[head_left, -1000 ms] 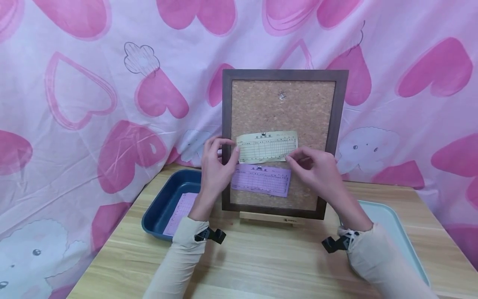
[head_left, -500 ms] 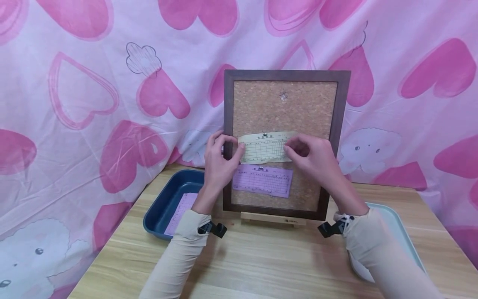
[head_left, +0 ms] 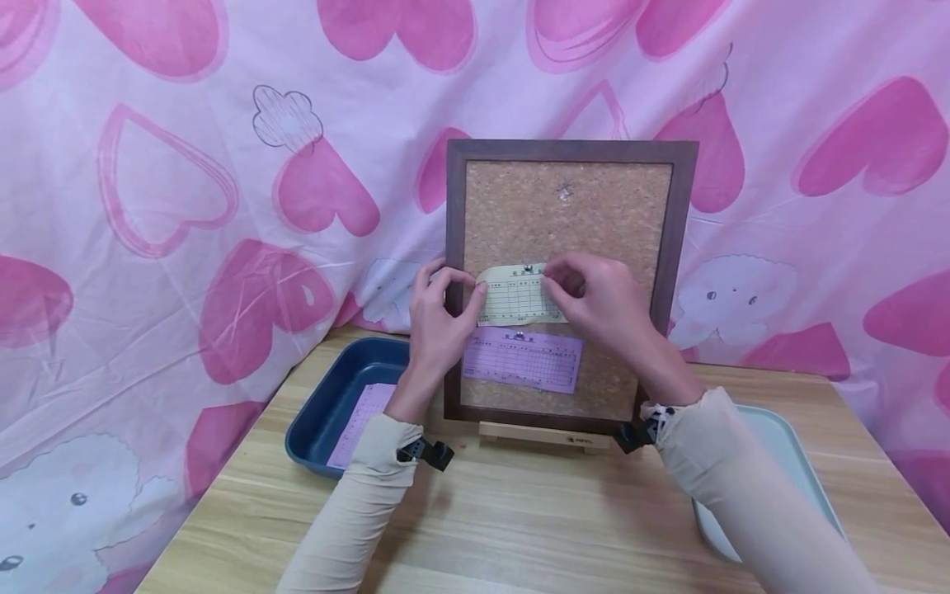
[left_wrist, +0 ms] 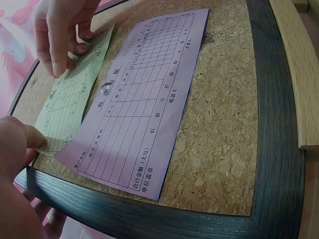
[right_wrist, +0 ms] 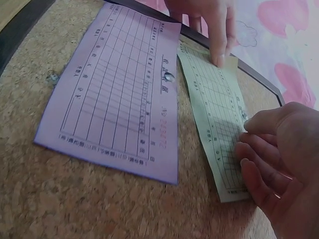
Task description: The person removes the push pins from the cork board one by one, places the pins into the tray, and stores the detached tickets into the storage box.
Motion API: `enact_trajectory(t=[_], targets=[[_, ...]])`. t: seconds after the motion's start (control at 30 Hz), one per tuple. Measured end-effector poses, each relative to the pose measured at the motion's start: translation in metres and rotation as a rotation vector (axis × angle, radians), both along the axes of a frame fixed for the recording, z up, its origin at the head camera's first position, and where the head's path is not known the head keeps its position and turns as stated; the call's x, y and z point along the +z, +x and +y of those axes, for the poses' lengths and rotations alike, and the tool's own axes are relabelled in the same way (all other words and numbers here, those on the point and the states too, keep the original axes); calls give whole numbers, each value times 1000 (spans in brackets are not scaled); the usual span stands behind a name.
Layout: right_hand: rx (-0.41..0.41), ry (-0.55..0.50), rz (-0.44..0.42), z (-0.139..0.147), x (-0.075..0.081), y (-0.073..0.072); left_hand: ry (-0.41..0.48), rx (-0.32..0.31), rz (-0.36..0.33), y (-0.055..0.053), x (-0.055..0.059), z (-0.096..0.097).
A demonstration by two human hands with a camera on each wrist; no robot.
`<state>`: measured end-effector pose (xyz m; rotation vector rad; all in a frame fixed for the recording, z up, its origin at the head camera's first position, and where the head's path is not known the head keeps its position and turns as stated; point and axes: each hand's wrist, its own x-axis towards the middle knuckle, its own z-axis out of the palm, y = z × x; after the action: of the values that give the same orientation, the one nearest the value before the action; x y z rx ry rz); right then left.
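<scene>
A pale yellow-green receipt slip (head_left: 512, 299) is pinned by its top edge to the framed cork board (head_left: 564, 227). My left hand (head_left: 438, 318) pinches its left end beside the frame. In the right wrist view, a left fingertip presses flat on the slip. My right hand (head_left: 604, 297) is over the slip's right part, hiding it in the head view. Its fingers bend loosely, with the thumb close beside the metal pushpin (right_wrist: 244, 114), nothing visible between them. Below, a purple receipt slip (head_left: 523, 359) is held by another silver pushpin (left_wrist: 105, 88).
The board stands on a light wooden easel (head_left: 545, 435) on the wooden table (head_left: 519, 511). A navy tray (head_left: 304, 433) with a pink slip (head_left: 364, 421) lies left. A pale blue-green tray (head_left: 790, 445) lies right, partly under the right sleeve. Several clear pushpins (head_left: 566, 191) cluster high on the board.
My right hand has moved left and up, from the slip's lower right corner to beside the pushpin at its top. My left hand has stayed at the slip's left end.
</scene>
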<state>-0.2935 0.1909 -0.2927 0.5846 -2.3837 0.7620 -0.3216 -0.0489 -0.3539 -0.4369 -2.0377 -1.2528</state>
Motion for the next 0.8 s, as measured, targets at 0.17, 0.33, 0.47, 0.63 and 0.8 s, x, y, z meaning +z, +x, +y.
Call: enact_trajectory(t=[0.17,0.33,0.47,0.63,0.8], targets=[[-20,18,25,-7,3,-3,1,4,3,0,1,0],[-22,21,17,-13,5,-6,5,2,-4,0,1,1],[-26,15,5,-18,7,-6,11,9,9,-1,3,-1],[-48,7,4,-20,8,-8,4,16,28,-4,4,-1],[-60,6,12,-22,7,-9,4,14,20,-4,3,0]])
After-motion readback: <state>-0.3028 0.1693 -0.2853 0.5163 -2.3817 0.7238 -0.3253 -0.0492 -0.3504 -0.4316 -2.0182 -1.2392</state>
